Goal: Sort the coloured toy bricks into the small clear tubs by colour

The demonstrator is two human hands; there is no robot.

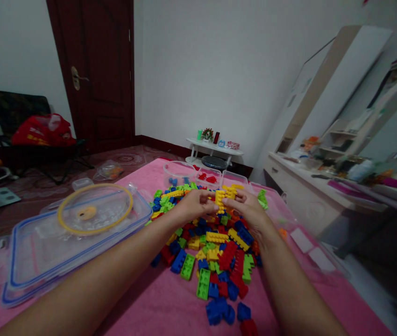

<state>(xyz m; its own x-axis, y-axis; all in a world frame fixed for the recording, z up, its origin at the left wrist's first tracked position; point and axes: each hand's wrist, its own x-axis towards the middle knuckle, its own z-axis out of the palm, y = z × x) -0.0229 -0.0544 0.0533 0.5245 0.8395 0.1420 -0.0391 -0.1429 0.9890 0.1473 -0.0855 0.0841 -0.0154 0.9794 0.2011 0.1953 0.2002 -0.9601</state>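
Note:
Above a heap of toy building bricks [198,240], my two hands meet around yellow toy bricks [220,201]. My left hand [196,205] is closed, its fingertips pinching the left side of an upright yellow brick. My right hand [245,205] is closed too, with its thumb against that brick and its fingers around more yellow pieces [231,191] just behind it. Whether these pieces are joined I cannot tell. Under the hands the heap mixes red, blue, green and yellow bricks, spread over a pink cloth [142,298].
Clear containers stand at the far edge, among them a round tub [179,172] and a box with red pieces [208,177]. On the left lie a blue-rimmed lid [26,254] and a yellow-rimmed round lid [95,185]. A clear bin [310,247] is at the right.

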